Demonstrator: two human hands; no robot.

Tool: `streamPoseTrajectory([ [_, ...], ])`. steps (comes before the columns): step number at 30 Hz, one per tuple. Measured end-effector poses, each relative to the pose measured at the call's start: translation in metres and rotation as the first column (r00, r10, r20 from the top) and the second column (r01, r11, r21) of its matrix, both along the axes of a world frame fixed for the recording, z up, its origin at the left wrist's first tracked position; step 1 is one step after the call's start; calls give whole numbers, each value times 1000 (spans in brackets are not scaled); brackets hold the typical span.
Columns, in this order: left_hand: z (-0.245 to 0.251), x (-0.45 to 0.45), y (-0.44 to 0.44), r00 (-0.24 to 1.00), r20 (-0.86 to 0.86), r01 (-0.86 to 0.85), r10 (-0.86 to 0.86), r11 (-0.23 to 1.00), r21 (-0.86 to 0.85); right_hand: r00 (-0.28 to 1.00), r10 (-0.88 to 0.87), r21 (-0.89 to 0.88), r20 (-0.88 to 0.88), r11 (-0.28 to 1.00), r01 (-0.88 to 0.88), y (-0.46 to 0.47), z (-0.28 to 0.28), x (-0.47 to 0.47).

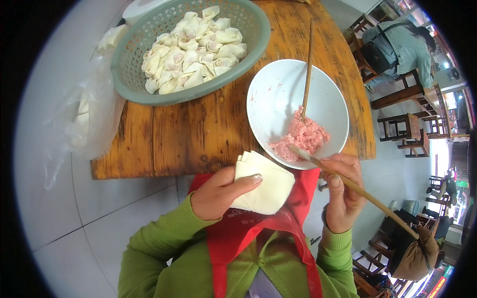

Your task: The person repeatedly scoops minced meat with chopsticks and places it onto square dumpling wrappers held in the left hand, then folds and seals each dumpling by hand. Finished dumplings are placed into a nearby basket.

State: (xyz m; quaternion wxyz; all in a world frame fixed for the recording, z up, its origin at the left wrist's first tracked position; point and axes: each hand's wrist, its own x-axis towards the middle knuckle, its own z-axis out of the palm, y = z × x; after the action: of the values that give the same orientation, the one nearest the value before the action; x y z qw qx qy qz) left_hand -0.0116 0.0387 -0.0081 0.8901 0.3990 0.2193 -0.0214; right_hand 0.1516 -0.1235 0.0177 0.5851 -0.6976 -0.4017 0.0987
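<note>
My left hand [225, 192] holds a small stack of square dough wrappers [266, 186], thumb on top, just off the table's front edge. In my right hand [344, 190] is a long wooden stick [367, 195], its flattened tip touching the pink minced meat [303, 132]. That meat lies in the near part of a white bowl [274, 85]. A second wooden stick [309, 63] stands in the meat and leans on the bowl's far rim. Folded, filled dumplings [193, 52] are heaped in a green perforated plastic basket [179, 100] at the upper left.
The wooden table [186, 138] has a curved right edge. A clear plastic bag [85, 123] with pale wrappers hangs at its left edge, and a white container [143, 11] stands behind the basket. On the right, a person in a light blue jacket [413, 44] is near wooden stools [404, 124].
</note>
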Motion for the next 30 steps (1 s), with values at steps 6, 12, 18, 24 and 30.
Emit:
streamPoseTrajectory([
  [6,5,0,7,1000,10,-22,21,996,91,980,-64,46,187,997,57,12,9,3],
  [12,1,-2,7,995,-4,-100,101,986,130,889,51,-104,456,995,-4,26,17,2],
  [18,-2,-2,9,975,6,-224,224,971,84,902,54,-96,429,995,-14,26,16,-3],
  [24,-5,5,-1,985,-13,-175,174,984,-46,924,-42,-100,381,991,86,21,12,-4],
  [30,-10,20,-11,998,44,-50,53,996,-78,904,-115,-122,411,976,179,2,7,-6],
])
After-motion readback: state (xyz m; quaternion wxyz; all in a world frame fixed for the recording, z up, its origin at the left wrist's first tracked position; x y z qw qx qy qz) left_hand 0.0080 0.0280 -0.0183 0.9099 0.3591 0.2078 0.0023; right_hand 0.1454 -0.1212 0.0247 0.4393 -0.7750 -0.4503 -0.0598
